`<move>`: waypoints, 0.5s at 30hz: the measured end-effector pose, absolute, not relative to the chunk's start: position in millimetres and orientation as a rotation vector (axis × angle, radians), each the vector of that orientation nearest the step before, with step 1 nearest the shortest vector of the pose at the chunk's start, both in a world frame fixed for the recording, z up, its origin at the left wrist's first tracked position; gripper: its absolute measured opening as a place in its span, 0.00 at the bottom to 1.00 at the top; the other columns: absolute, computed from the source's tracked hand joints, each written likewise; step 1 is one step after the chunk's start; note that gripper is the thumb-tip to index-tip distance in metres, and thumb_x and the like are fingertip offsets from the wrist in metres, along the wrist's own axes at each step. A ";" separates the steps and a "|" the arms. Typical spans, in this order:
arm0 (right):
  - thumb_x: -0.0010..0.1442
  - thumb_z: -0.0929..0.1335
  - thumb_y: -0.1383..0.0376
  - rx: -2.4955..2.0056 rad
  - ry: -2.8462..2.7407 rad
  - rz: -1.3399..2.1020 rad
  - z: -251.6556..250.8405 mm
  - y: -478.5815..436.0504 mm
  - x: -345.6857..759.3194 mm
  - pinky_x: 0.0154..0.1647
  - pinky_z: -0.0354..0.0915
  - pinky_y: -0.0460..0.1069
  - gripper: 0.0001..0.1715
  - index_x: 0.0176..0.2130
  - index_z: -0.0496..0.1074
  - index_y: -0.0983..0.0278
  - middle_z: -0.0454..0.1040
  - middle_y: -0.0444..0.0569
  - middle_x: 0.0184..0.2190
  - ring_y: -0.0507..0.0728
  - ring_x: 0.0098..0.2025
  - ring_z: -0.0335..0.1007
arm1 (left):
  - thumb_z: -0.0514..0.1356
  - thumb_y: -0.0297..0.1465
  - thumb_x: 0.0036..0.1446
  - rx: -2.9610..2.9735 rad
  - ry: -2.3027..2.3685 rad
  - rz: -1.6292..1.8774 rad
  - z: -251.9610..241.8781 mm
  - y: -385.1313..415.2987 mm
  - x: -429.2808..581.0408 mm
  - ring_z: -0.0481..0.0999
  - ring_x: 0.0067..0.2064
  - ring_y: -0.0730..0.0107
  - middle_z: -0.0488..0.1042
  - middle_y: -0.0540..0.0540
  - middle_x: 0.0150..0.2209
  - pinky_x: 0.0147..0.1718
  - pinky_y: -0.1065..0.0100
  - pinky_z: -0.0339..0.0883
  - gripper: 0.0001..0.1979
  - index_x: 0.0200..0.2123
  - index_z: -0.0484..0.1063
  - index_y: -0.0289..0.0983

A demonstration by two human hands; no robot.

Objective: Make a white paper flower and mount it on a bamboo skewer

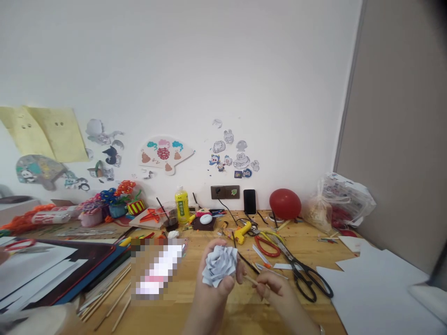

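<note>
My left hand (213,291) is closed around a white folded paper flower (220,264), held up over the wooden table (195,298). My right hand (275,291) pinches a thin wooden stick (252,279) whose tip reaches the underside of the flower. Both hands are low in the middle of the head view, close together.
Black-handled scissors (307,279) and red-handled scissors (267,245) lie right of my hands, with a yellow glue gun (242,231) behind. White paper sheets (377,293) cover the right side. Wooden sticks (108,298) and paper lie at left. A red balloon (285,204), yellow bottle (182,204) and phone (249,201) stand by the wall.
</note>
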State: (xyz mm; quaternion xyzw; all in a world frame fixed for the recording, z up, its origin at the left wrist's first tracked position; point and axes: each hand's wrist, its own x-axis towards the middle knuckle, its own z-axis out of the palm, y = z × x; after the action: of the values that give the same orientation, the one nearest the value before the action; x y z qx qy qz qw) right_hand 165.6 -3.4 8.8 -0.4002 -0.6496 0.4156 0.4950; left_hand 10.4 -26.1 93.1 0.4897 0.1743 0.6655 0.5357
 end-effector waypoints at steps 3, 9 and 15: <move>0.50 0.63 0.42 -0.978 -1.580 1.016 8.9 -5.3 166.2 0.26 0.55 0.47 0.28 0.22 0.66 0.64 0.60 0.42 0.19 0.52 0.24 0.58 | 0.69 0.43 0.34 1.119 0.415 1.592 95.6 -24.8 10.4 0.66 0.23 0.76 0.70 0.54 0.28 0.28 0.69 0.62 0.27 0.39 0.65 0.46; 0.52 0.62 0.45 -0.891 -1.595 1.105 0.7 -4.8 162.5 0.25 0.54 0.46 0.26 0.24 0.67 0.64 0.61 0.41 0.17 0.50 0.22 0.57 | 0.68 0.40 0.37 1.020 0.431 1.620 98.5 -17.7 7.5 0.68 0.24 0.75 0.71 0.51 0.33 0.30 0.68 0.64 0.32 0.48 0.63 0.47; 0.54 0.62 0.45 -0.782 -1.434 1.292 -0.5 0.1 155.5 0.20 0.50 0.44 0.26 0.27 0.68 0.65 0.61 0.39 0.14 0.48 0.17 0.54 | 0.66 0.42 0.40 1.123 0.517 1.372 67.0 -0.2 17.9 0.74 0.35 0.64 0.74 0.43 0.39 0.39 0.62 0.65 0.24 0.42 0.70 0.40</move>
State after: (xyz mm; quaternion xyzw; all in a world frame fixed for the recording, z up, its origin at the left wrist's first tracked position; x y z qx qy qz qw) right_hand 155.5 0.1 -0.5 -0.3239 -0.5944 0.5353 0.5051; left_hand 17.9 -0.2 67.0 0.4851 0.2232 0.5926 0.6030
